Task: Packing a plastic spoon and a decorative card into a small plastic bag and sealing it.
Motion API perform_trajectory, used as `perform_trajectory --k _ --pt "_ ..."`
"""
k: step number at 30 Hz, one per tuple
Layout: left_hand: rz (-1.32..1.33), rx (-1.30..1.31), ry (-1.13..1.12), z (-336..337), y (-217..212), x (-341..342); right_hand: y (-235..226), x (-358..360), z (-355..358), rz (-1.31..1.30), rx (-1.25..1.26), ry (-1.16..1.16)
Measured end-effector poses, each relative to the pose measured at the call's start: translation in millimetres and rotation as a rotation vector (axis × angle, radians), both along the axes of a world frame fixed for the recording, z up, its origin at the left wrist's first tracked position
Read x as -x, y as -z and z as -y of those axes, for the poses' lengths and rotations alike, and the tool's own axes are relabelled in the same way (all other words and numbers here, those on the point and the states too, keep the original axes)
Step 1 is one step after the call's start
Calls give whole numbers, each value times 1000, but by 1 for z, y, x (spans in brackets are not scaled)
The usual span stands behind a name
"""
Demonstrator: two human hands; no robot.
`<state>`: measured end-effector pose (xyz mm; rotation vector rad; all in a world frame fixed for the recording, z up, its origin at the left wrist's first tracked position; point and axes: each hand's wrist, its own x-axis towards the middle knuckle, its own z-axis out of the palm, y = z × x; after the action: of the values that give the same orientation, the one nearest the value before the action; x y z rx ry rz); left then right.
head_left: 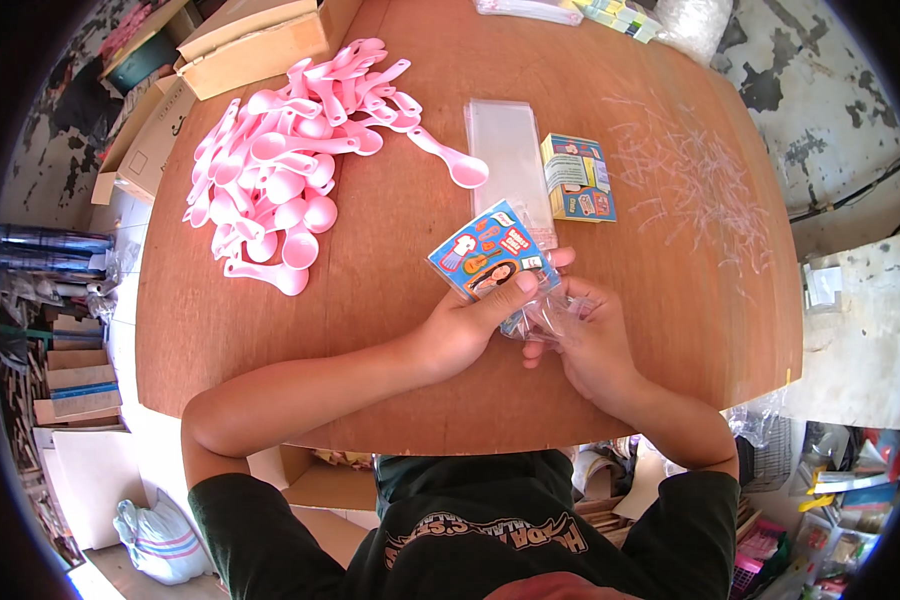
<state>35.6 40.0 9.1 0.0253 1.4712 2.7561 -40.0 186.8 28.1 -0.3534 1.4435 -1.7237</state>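
Note:
Near the front of the table, my left hand (460,330) is closed around a blue printed card (480,245), thumb on its face. The card looks flat and tilted, with colourful pictures. Crumpled clear plastic film (545,318) lies at the card's lower end, and my right hand (605,345) pinches it between thumb and fingers. Whether the card is inside the plastic, I cannot tell. Just beyond my hands lies a stack of long clear plastic bags (501,150), with a stack of blue printed cards (580,190) to its right.
A large heap of pink plastic spoons (290,185) covers the table's left side; one spoon (465,168) reaches toward the bags. Thin clear plastic strips (690,180) are scattered at right. A cardboard box (255,55) and a bulging clear bag (694,28) stand at the far edge.

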Motion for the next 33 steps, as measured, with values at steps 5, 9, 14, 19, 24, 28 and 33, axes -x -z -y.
perform_trajectory --k 5,9,14,19,24,28,33 --pt "43 -216 -21 2 -3 1 -4 -6 8 -646 -2 128" --pt "145 -373 -50 11 -5 5 -17 1 2 -1767 -19 125" --pt "165 -507 14 22 -2 9 -41 -14 3 -1862 174 -283" --pt "219 -416 -4 20 -1 7 -80 26 69 -1661 162 19" --pt "231 -347 47 24 -5 5 -70 94 162 -1546 -518 -324" --pt "193 -335 64 25 -5 5 -55 100 192 -1528 -814 -607" --pt "193 -296 59 25 -7 6 -37 114 192 -1365 -636 -566"
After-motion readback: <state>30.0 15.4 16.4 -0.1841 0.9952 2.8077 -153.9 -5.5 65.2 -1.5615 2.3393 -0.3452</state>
